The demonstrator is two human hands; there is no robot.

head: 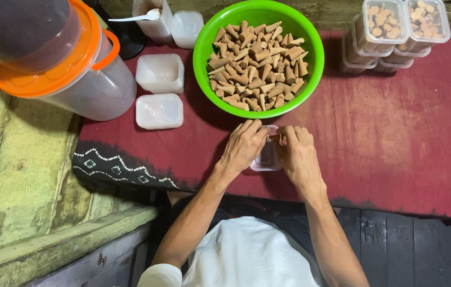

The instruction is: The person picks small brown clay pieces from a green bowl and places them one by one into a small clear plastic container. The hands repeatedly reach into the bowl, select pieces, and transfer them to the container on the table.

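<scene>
**Clear plastic box held between both hands**

Clear plastic, small and rectangular: a box [267, 157] on the maroon cloth [395, 133] of the tabletop, flanked by both hands. Left hand [244, 146] curled over the box's left edge, fingers bent against the rim. Right hand [297, 151] curved against the right edge, fingertips pinching a small brown cone [277, 138] at the box's top rim. Box interior mostly hidden behind the fingers.

Directly beyond the hands, a bright green bowl [202, 53] heaped with brown cone-shaped pieces [254, 64]. Beyond and to the left of the left hand, two empty clear boxes [159, 90], one just behind the other. Farther left, a large clear jar with an orange lid [71, 69], tilted. Beyond the bowl's left side, more clear containers with a white spoon [140, 17] resting on one. Beyond and to the right of the right hand, well apart, stacked clear boxes filled with brown pieces [395, 26]. White patterned edging [114, 165] on the cloth's dark border, left of the left hand.
</scene>
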